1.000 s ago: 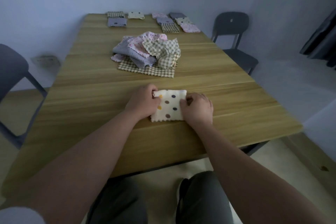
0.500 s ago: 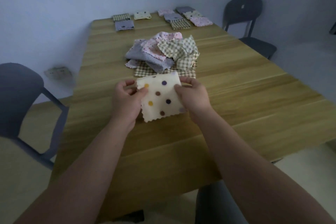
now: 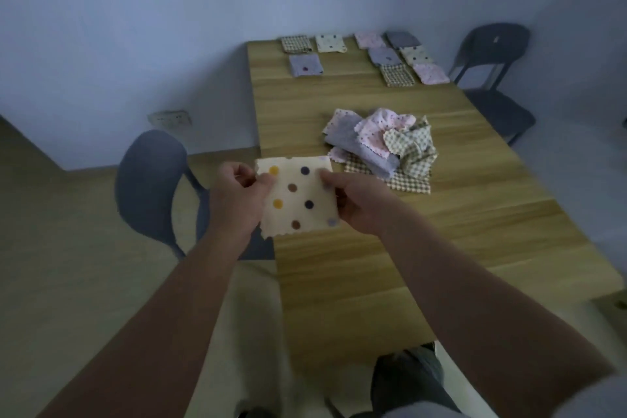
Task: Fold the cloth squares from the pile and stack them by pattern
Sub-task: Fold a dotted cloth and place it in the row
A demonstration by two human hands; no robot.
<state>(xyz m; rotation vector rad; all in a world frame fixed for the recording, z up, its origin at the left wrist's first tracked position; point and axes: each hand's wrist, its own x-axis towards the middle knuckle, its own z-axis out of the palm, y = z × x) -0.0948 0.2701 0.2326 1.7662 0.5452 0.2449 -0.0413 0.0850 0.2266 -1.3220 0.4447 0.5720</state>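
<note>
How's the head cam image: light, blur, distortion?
Head view: dim, bluish light, no glare; wide-angle lens splays the table edges; dotted cloth, pinched by left hand and right hand, is fairly sharp; far folded stacks look soft.

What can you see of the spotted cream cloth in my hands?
The spotted cream cloth is a roughly square, soft-looking fabric piece with yellow, brown, dark purple and lilac dots and a zigzag-cut bottom edge. It is held up flat facing the camera, over the table's left edge; the left hand pinches its left side, the right hand its right side.
</note>
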